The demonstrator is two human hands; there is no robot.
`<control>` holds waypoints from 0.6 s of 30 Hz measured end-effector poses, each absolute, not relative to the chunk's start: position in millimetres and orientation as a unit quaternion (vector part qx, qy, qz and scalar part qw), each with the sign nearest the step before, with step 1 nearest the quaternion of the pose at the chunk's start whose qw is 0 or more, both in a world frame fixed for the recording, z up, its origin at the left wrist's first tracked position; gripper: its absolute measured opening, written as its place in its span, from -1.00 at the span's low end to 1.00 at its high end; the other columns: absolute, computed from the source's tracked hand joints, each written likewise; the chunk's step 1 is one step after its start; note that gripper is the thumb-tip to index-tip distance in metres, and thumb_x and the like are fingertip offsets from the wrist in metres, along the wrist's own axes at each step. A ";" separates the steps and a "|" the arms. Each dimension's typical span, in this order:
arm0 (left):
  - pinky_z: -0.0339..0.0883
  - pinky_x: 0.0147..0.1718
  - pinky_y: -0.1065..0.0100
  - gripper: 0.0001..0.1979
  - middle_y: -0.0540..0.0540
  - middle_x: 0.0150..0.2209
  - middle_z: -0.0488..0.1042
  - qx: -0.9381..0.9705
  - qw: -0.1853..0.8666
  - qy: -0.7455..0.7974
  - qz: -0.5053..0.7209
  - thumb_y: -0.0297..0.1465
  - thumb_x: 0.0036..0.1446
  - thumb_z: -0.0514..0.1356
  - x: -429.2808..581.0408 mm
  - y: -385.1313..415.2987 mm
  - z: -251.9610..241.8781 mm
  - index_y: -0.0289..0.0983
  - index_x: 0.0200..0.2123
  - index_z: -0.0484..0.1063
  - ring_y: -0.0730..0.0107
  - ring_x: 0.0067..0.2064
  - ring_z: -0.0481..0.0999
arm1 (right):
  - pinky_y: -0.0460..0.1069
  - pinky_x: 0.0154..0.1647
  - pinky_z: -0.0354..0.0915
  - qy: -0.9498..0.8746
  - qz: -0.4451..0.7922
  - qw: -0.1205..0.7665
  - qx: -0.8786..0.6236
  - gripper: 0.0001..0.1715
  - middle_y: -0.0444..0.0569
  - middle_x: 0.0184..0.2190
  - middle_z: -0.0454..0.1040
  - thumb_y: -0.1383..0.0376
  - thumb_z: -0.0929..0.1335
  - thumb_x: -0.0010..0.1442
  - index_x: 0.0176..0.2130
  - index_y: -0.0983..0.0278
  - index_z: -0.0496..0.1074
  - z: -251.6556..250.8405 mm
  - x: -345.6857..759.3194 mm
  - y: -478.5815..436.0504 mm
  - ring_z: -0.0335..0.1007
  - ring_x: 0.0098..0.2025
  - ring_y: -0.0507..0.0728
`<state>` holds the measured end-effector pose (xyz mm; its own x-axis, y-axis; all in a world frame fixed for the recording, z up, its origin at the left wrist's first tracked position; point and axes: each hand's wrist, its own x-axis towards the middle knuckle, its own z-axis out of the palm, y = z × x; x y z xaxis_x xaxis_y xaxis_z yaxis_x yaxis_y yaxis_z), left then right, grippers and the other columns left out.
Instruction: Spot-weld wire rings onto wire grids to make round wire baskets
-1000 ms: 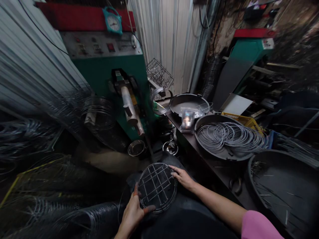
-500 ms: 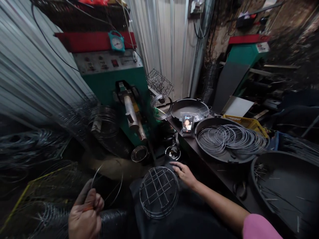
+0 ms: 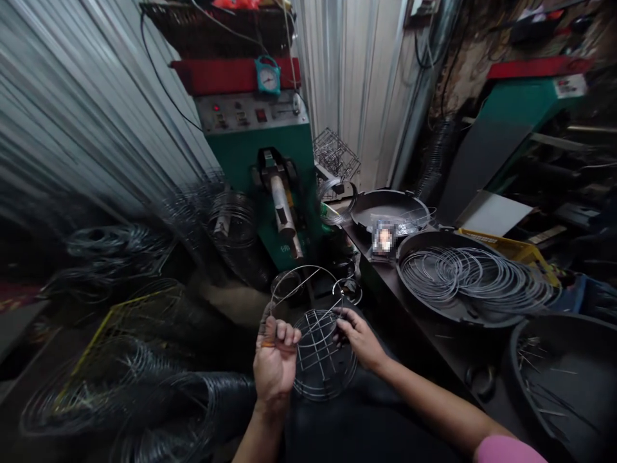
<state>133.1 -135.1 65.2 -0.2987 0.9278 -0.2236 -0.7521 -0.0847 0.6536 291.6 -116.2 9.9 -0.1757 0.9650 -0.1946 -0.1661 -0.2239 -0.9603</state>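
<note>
"Two hands at one wire ring (image 3: 312,266); where exactly is it?"

"Above the lap, tilted up, its far arc rising beyond the hands. Its near side crosses in front of the round wire grid (image 3: 319,350), which lies on the dark cloth (image 3: 347,427). Whether the two touch, I can't tell."

"And the fingers?"

"On the left hand (image 3: 276,370), thumb and forefinger pinch the ring's left side, the others curled into the palm (there's an orange band around one of them). On the right hand (image 3: 362,339), thumb and forefinger come close together at the ring's right side. It looks like a light pinch, but the wire is too thin there for me to swear to it."

"How would you hold it well?"

"I'd make the left grip the anchor and let the right do the fine steering. Keep the pinch gentle, since wire that thin probably bends easily. I'd level the ring over the grid before lowering it, or an edge might snag on the crossbars."

"What about the loose rings (image 3: 475,273) over there?"

"They overlap in a dark pan (image 3: 463,317) on the surface (image 3: 446,350) to the right, well apart from both hands."
</note>
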 end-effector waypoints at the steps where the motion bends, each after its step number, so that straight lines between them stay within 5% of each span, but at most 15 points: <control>1: 0.18 -0.52 0.47 -0.77 0.12 -0.57 0.19 0.133 0.574 0.360 0.723 -0.29 -0.07 0.31 133.3 -136.7 64.3 -0.26 -0.51 0.30 0.62 -0.54 0.18 | -0.09 -0.51 0.34 -0.424 0.632 0.453 -0.464 -0.53 -0.14 -0.48 0.38 0.14 0.27 0.11 0.01 0.24 0.31 9.7 292.1 -114.1 0.35 -0.51 0.01; 5: 0.27 -0.40 0.41 -0.57 0.01 -0.39 0.40 0.174 0.556 0.430 0.689 -0.10 -0.09 0.27 123.5 -140.7 57.3 -0.23 -0.19 0.41 0.51 -0.39 0.35 | -0.04 -0.47 0.37 -0.457 0.577 0.440 -0.514 -0.55 -0.11 -0.50 0.41 0.17 0.21 0.15 0.01 0.23 0.35 10.5 297.9 -98.7 0.35 -0.51 0.04; 10: 0.09 -0.61 0.52 -0.45 0.08 -0.54 0.35 0.251 0.579 0.543 0.554 -0.13 -0.14 0.29 95.6 -137.3 34.5 -0.28 -0.08 0.37 0.62 -0.58 0.22 | 0.07 0.02 0.27 -0.564 0.463 0.427 -0.534 -0.62 -0.03 -0.23 0.51 0.28 0.22 0.13 -0.09 0.23 0.46 5.1 303.1 -75.5 0.38 -0.07 0.15; 13: -0.06 -0.70 0.56 -0.38 0.13 -0.59 0.31 0.277 0.577 0.580 0.504 -0.18 -0.15 0.29 87.7 -136.9 24.3 -0.28 0.00 0.30 0.66 -0.66 0.13 | 0.06 -0.01 0.29 -0.571 0.471 0.409 -0.533 -0.61 -0.04 -0.20 0.52 0.27 0.23 0.15 -0.06 0.23 0.45 -0.7 301.1 -69.3 0.40 -0.08 0.15; 18: 0.05 -0.71 0.55 -0.37 0.13 -0.58 0.31 0.260 0.580 0.581 0.508 -0.21 -0.13 0.25 89.3 -141.4 19.0 -0.29 0.04 0.22 0.63 -0.66 0.18 | 0.04 -0.06 0.33 -0.581 0.477 0.398 -0.526 -0.57 -0.04 -0.15 0.52 0.22 0.31 0.10 -0.01 0.24 0.42 -9.0 304.0 -73.6 0.42 -0.12 0.13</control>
